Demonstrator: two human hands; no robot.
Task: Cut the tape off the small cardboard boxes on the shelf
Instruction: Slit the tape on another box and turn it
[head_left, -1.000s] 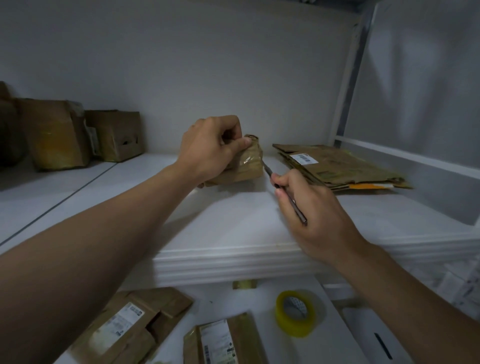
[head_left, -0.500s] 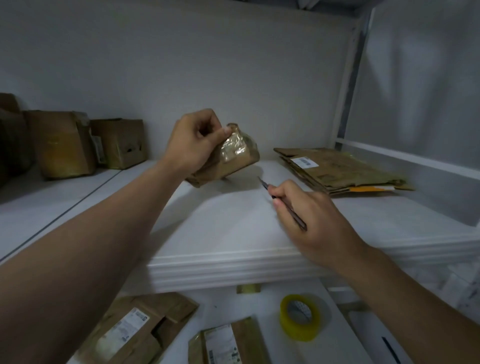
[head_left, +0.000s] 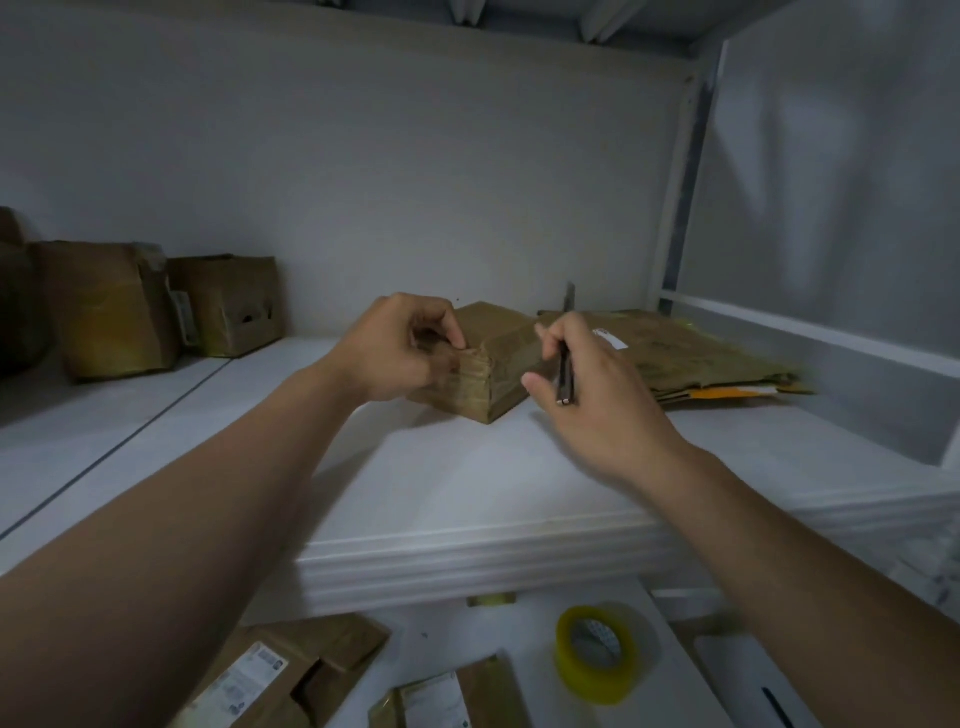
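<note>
A small taped cardboard box (head_left: 498, 358) rests on the white shelf (head_left: 467, 483), one corner toward me. My left hand (head_left: 400, 348) grips its left end, thumb and fingers pinching the taped edge. My right hand (head_left: 582, 389) hovers just right of the box, closed on a thin dark cutter (head_left: 567, 353) held nearly upright, blade tip up near the back wall. The blade is not touching the box.
Flattened cardboard (head_left: 691, 353) is stacked to the right on the shelf. Two taped boxes (head_left: 109, 306) (head_left: 231, 301) stand at the back left. Below the shelf lie a yellow tape roll (head_left: 597, 654) and opened labelled boxes (head_left: 280, 675).
My left hand brought the box down from a raised tilt onto the shelf. My right hand rose and turned the cutter from pointing at the box to nearly upright.
</note>
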